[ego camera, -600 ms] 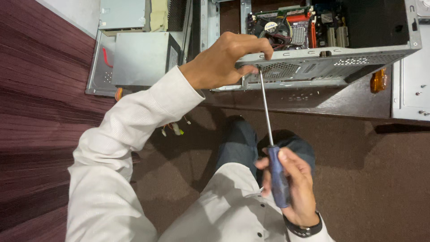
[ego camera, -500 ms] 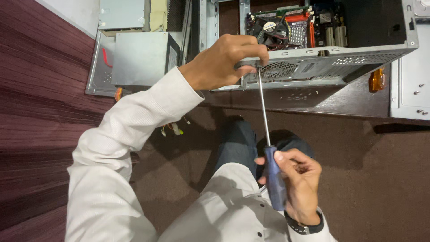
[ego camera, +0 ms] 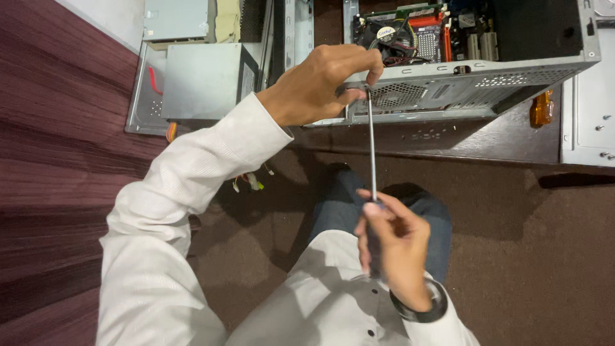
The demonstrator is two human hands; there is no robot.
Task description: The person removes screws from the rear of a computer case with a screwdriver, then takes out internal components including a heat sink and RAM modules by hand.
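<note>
The left hand (ego camera: 317, 83) sits at 12 o'clock in the head view, closed in a pinch at the upper end of the screwdriver (ego camera: 371, 154). Its fingertips grip the shaft tip where it meets the rear panel of the open computer case (ego camera: 474, 90). The rest of this hand rests against the grey metal edge of the case.

The right hand (ego camera: 392, 247) sits at 6 o'clock, curled around the handle of the screwdriver. The fingers wrap the handle so that most of it is hidden; only the thin steel shaft shows, running almost straight up from this hand to the left hand. A dark wristband (ego camera: 419, 307) circles the right wrist.

The computer case lies on its side at 1 o'clock. Its interior faces the camera, showing a circuit board (ego camera: 429, 32) and a fan (ego camera: 384, 35) with loose wires. The perforated vent grille of the rear panel is just beside the screwdriver tip.

A grey power supply box (ego camera: 202, 80) lies at 11 o'clock, near the case. An orange object (ego camera: 541, 109) stands at 2 o'clock, just beside the case. A flat grey side panel (ego camera: 586, 122) lies at 3 o'clock. All items rest on the dark carpeted floor (ego camera: 544, 256).
</note>
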